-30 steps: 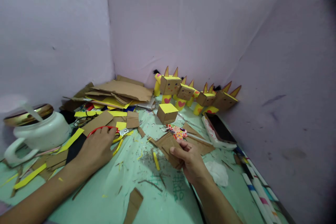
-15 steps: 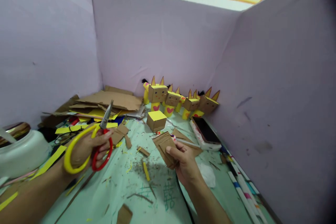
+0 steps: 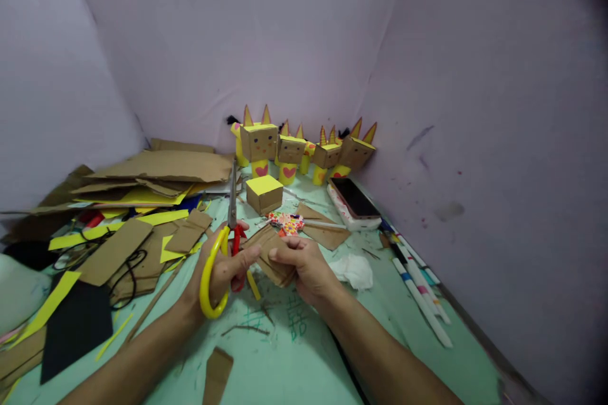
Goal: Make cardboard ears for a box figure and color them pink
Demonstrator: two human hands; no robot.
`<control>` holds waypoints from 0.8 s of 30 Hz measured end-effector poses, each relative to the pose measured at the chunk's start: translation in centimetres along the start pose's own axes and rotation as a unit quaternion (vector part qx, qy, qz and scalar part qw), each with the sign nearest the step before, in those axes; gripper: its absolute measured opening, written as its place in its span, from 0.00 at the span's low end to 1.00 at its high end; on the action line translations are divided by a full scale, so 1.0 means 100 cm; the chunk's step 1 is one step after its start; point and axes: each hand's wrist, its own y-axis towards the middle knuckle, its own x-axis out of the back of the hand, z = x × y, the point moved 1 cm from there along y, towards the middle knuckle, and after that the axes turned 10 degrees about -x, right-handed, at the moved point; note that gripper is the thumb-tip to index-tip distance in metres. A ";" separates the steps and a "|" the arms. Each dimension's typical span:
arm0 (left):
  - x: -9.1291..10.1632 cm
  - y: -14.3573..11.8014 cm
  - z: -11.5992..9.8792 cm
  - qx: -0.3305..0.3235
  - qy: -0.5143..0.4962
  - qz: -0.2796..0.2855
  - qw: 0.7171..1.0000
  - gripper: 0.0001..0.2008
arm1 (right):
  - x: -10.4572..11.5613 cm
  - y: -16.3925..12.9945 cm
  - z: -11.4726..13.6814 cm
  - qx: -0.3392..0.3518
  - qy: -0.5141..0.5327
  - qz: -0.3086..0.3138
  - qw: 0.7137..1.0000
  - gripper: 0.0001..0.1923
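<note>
My left hand (image 3: 221,269) is closed around a pair of scissors (image 3: 232,202) with one yellow and one red handle, blades pointing up and away. Its thumb and fingers also reach to the left edge of a small folded piece of cardboard (image 3: 272,259). On the other side, my right hand (image 3: 306,266) pinches that cardboard between thumb and fingers. Just behind the cardboard lies a flowery patterned piece (image 3: 287,223) next to a white stick. Farther back stands a cardboard box with a yellow top (image 3: 264,194).
Several cardboard figures (image 3: 289,150) with pointed yellow ears stand at the back. A cardboard stack (image 3: 166,166) and black sheet (image 3: 78,323) lie left. On the right are a phone (image 3: 355,197), crumpled white tissue (image 3: 354,271) and several markers (image 3: 422,300). Lilac panels (image 3: 247,31) surround the table.
My left hand has moved right with the scissors, and its fingers now meet the cardboard in my right hand. The camera view has tilted downward.
</note>
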 end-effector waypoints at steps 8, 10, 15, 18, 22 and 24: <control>-0.005 -0.006 -0.001 -0.037 0.033 -0.010 0.999 0.26 | 0.000 0.000 -0.002 0.004 -0.022 0.009 1.000 0.10; -0.006 -0.007 -0.005 -0.039 0.034 -0.030 0.998 0.25 | 0.000 -0.001 -0.002 0.006 -0.034 0.018 0.999 0.11; -0.009 -0.009 -0.012 -0.038 0.013 -0.066 0.997 0.21 | 0.001 -0.002 -0.002 0.017 -0.056 0.030 0.998 0.12; -0.009 -0.010 -0.012 -0.053 0.012 -0.071 0.996 0.20 | 0.001 -0.001 -0.002 0.020 -0.069 0.025 0.997 0.12; -0.008 -0.012 -0.010 -0.071 0.025 -0.078 0.994 0.18 | 0.001 -0.001 -0.003 0.018 -0.068 0.025 0.997 0.12; -0.008 -0.012 -0.011 -0.073 0.024 -0.079 0.994 0.18 | 0.002 0.000 -0.003 0.018 -0.070 0.026 0.997 0.12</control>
